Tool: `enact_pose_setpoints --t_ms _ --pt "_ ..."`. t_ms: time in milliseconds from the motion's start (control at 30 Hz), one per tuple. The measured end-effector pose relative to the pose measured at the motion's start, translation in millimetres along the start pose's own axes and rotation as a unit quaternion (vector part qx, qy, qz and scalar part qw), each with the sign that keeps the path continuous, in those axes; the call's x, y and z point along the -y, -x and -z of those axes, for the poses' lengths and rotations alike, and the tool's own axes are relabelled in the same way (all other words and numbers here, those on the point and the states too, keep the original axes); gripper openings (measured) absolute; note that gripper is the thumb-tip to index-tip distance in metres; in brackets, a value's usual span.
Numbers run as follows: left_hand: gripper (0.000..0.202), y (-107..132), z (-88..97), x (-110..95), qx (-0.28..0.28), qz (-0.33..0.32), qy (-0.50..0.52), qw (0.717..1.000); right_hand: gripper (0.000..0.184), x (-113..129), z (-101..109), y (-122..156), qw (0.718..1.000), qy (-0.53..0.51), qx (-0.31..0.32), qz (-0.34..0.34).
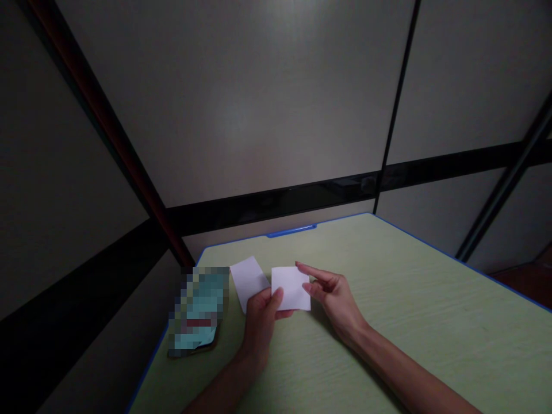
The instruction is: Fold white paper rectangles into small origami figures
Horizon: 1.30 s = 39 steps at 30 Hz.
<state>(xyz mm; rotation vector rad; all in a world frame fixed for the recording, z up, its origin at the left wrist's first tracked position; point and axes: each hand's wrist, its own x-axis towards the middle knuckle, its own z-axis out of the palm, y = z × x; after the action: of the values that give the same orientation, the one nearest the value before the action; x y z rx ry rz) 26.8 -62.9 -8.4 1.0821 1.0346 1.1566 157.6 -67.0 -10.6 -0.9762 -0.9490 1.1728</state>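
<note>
My left hand [262, 317] pinches the lower left corner of a small white square paper [290, 287] held just above the pale green table [388, 322]. My right hand [330, 293] holds the same paper at its right edge, index finger stretched along the top. A second white paper [247, 279] lies flat on the table just left of the held one, partly behind my left thumb.
A blurred-out teal object with a dark rim [199, 310] lies near the table's left edge. The table has a blue border and a blue handle [291, 231] at its far edge. Grey wall panels with dark strips stand close behind.
</note>
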Motion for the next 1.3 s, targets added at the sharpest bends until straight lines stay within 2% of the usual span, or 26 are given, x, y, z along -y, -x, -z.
enact_pose_setpoints --t_ms 100,200,233,267,367,400,500,633,733,900,1067,1300 --pt "0.029 -0.3 0.6 0.9 0.002 -0.001 -0.001 1.000 0.048 4.1 -1.4 0.3 1.000 -0.023 0.011 0.001" --pt "0.028 -1.2 1.7 2.4 -0.003 -0.006 0.000 1.000 0.068 8.1 -3.1 0.6 0.996 -0.082 0.025 -0.012" --pt "0.028 -1.4 2.0 2.7 -0.007 -0.008 0.002 1.000 0.068 8.3 -3.3 0.4 0.995 -0.090 0.025 -0.022" --pt "0.028 -1.5 2.2 2.7 -0.011 -0.010 0.002 1.000 0.063 7.6 -3.2 0.0 0.995 -0.087 0.023 -0.033" --pt "0.030 -0.5 1.4 0.8 -0.012 -0.012 -0.007 1.000 0.028 2.4 -1.8 -2.3 0.998 -0.038 0.017 -0.051" --pt "0.030 0.5 0.4 -0.5 0.000 -0.012 -0.014 1.000 0.025 0.5 -1.2 -3.2 0.999 -0.019 0.015 -0.044" --pt "0.026 4.3 -4.0 -4.8 0.055 -0.015 -0.041 0.998 0.027 -2.5 1.1 -4.8 0.999 0.035 -0.001 0.001" --pt "0.024 7.0 -8.0 -5.7 0.086 0.002 -0.063 0.994 0.026 -0.2 4.2 -3.2 0.993 0.105 0.007 0.050" --pt "0.023 5.7 -6.8 -1.9 0.099 0.020 -0.060 0.993 0.025 2.0 5.7 -1.9 0.990 0.130 0.027 0.054" --pt "0.021 4.6 -4.1 0.8 0.121 0.016 -0.059 0.991 0.028 3.5 5.8 -2.9 0.992 0.116 0.037 0.032" --pt "0.021 4.7 -4.2 -1.9 0.114 0.017 -0.069 0.991 0.027 6.3 5.9 -3.8 0.990 0.127 0.037 0.042" --pt "0.021 0.8 0.6 1.8 0.064 0.013 0.011 0.998 0.019 9.7 5.0 -3.2 0.987 0.100 0.113 0.047"
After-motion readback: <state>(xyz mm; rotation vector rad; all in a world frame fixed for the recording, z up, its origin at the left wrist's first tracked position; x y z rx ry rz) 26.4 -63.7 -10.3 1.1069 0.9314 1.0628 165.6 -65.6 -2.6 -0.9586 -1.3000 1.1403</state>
